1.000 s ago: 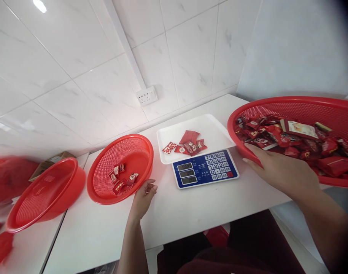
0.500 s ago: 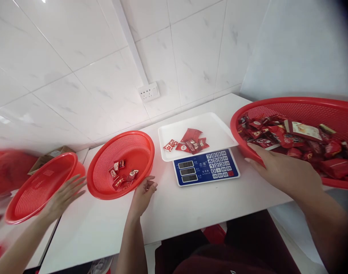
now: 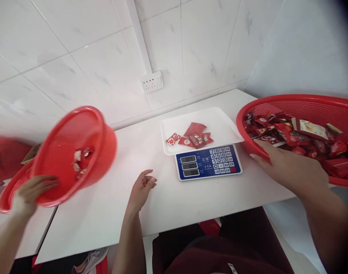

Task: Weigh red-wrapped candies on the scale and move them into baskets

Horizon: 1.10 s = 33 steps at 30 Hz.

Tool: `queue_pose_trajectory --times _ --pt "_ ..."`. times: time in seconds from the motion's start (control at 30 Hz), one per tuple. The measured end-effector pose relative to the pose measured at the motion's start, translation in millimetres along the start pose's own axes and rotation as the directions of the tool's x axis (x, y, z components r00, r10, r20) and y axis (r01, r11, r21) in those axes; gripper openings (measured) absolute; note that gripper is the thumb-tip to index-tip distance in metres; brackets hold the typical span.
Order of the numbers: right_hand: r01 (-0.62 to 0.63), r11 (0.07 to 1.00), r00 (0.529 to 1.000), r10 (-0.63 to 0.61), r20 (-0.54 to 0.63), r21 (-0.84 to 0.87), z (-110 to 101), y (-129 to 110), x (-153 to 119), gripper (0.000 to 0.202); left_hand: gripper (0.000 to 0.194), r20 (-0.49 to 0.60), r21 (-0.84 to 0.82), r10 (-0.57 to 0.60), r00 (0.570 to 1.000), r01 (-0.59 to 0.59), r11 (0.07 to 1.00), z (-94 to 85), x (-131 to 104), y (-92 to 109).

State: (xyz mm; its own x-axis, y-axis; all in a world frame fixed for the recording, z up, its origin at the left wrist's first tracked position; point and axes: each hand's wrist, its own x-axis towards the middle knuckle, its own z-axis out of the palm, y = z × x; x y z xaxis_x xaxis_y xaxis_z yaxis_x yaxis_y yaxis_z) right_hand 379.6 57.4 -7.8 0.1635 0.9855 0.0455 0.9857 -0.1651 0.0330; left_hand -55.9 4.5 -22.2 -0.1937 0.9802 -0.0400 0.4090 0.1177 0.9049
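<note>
Red plastic basket [image 3: 316,108] of packets [image 3: 302,137], right on the tabletop [image 3: 174,205], could spill if my right hand [image 3: 290,167], clamped on its rim, slips; my left hand [image 3: 142,190] is empty, fingers loosely apart.

At right, the person's right hand [image 3: 290,167] is gripping the near rim of a full red basket [image 3: 299,99], red-wrapped packets [image 3: 288,135] lying heaped inside; the left hand [image 3: 142,189] is hanging loosely curled by the middle of the white table [image 3: 162,213]. Farther off, between the hands, several sachets [image 3: 196,135] are resting on the white tray [image 3: 219,120] of a blue-faced scale [image 3: 209,163]. At left, a co-worker's hand [image 3: 34,192] is holding a tilted red basket [image 3: 105,152], small wrapped pieces [image 3: 81,161] showing inside.
</note>
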Motion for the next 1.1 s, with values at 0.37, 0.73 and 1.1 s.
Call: queue_pose_trajectory --times 0.37,0.73,1.1 --pt "-0.02 1.0 0.999 0.021 0.033 -0.02 -3 -2 0 0.058 0.042 0.242 0.075 0.12 0.963 -0.141 0.987 104.6 -11 1" --pt "0.128 0.92 0.905 0.045 -0.423 0.371 5 -8 -23 0.038 0.048 0.274 0.202 0.178 0.945 -0.238 0.95 127.5 -9 -12" --pt "0.125 0.593 0.978 0.061 -0.2 0.795 101 -38 -32 0.062 0.052 0.287 0.259 0.213 0.934 -0.29 0.921 129.8 -8 -15"
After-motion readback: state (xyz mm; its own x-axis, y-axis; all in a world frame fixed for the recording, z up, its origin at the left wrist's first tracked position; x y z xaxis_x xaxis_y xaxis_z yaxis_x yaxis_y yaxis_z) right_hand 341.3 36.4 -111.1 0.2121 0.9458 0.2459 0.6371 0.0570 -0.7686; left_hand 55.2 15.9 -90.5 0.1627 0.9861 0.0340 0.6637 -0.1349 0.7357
